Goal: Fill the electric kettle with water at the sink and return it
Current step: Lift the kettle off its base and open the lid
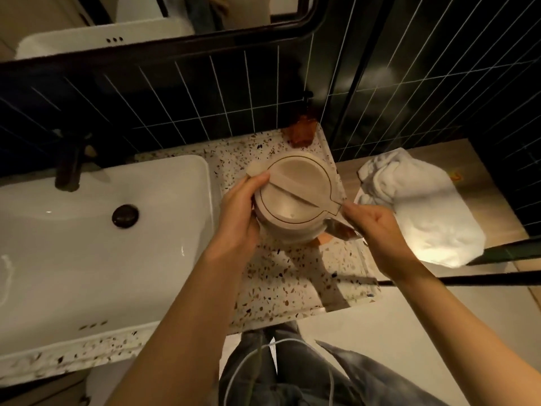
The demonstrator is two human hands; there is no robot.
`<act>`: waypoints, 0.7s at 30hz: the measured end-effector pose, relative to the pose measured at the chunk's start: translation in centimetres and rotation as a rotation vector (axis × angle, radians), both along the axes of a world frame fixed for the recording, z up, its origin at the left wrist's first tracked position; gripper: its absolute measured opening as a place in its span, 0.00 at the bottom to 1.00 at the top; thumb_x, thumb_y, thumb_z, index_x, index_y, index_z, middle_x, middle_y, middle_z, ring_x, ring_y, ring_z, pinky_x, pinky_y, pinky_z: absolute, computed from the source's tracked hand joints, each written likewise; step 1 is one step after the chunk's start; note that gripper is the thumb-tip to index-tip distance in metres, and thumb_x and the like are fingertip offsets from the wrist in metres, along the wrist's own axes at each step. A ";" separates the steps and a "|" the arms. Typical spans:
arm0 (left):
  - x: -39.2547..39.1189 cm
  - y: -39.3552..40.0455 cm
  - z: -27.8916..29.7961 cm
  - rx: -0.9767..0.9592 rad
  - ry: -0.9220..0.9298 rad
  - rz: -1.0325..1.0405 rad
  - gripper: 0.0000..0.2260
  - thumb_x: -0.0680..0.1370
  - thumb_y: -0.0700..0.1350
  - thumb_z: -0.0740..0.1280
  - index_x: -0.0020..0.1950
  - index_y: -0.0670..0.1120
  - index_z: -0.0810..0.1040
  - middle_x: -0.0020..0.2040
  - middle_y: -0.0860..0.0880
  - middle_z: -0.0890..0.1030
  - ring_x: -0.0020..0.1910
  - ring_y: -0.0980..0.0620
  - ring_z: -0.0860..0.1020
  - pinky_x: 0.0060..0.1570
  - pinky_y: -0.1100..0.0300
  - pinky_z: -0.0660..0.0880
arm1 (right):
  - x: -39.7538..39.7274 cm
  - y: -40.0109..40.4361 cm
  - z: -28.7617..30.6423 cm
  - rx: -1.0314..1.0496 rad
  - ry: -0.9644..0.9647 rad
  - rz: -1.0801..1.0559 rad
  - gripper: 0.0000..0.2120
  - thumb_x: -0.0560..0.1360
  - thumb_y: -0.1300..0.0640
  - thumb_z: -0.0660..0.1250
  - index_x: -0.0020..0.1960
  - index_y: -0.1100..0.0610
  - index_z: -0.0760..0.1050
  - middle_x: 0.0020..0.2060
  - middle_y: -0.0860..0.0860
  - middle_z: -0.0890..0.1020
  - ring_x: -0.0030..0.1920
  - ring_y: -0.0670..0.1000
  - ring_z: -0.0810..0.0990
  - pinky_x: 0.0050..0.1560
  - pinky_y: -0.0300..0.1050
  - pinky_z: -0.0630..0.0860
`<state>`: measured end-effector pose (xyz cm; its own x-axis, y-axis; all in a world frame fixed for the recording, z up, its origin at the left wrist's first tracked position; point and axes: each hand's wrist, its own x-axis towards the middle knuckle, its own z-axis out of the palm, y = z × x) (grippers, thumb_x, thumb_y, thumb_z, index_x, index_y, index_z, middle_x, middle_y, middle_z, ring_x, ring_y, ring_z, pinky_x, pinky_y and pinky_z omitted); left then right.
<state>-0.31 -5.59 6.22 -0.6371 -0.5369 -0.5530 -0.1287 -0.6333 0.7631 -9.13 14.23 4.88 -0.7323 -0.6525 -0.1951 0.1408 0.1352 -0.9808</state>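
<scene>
A beige electric kettle [295,197] stands on the speckled counter [292,276] to the right of the white sink [96,238], seen from above with its lid closed. My left hand [238,212] wraps around the kettle's left side, thumb on the lid's edge. My right hand [371,227] is at the kettle's right side by the handle, fingers curled near it; I cannot tell whether they grip it. A dark tap [70,165] stands behind the basin, with no water running.
A crumpled white towel [418,212] lies on the wooden ledge to the right. An orange-brown object [301,133] sits at the counter's back corner. Dark tiled wall and a mirror rise behind. The basin's drain [125,215] is dark.
</scene>
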 end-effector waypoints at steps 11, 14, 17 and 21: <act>11.8 -5.0 1.5 0.030 -0.015 0.077 0.14 0.75 0.45 0.68 0.58 0.44 0.83 0.50 0.48 0.85 0.45 0.53 0.80 0.47 0.61 0.72 | 8.0 -4.8 1.3 0.016 -0.011 0.228 0.28 0.70 0.45 0.66 0.33 0.73 0.69 0.30 0.57 0.72 0.32 0.51 0.72 0.38 0.38 0.71; 14.9 -6.4 1.2 0.055 -0.025 0.067 0.19 0.69 0.46 0.72 0.58 0.42 0.82 0.52 0.45 0.84 0.46 0.52 0.79 0.47 0.60 0.70 | 11.3 -5.9 0.9 0.010 -0.051 0.167 0.32 0.67 0.39 0.71 0.35 0.72 0.72 0.32 0.64 0.73 0.35 0.57 0.73 0.41 0.45 0.70; 17.1 -7.2 1.3 0.021 0.004 0.028 0.23 0.64 0.48 0.72 0.56 0.41 0.81 0.43 0.49 0.83 0.41 0.54 0.78 0.43 0.59 0.69 | 14.0 -6.5 -0.1 0.006 -0.075 0.088 0.43 0.64 0.33 0.70 0.41 0.79 0.71 0.38 0.74 0.72 0.38 0.69 0.72 0.45 0.52 0.68; 18.9 -7.8 1.0 0.017 -0.017 -0.028 0.11 0.70 0.45 0.70 0.52 0.45 0.83 0.44 0.51 0.84 0.47 0.53 0.79 0.47 0.59 0.70 | 17.1 -6.7 -0.7 -0.008 -0.118 0.052 0.44 0.65 0.34 0.70 0.39 0.79 0.68 0.37 0.76 0.70 0.38 0.67 0.70 0.46 0.54 0.65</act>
<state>18.61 -13.42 7.17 -0.6426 -0.5094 -0.5723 -0.1593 -0.6418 0.7501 7.95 7.52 4.23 -0.6697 -0.6907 -0.2727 0.2488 0.1373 -0.9588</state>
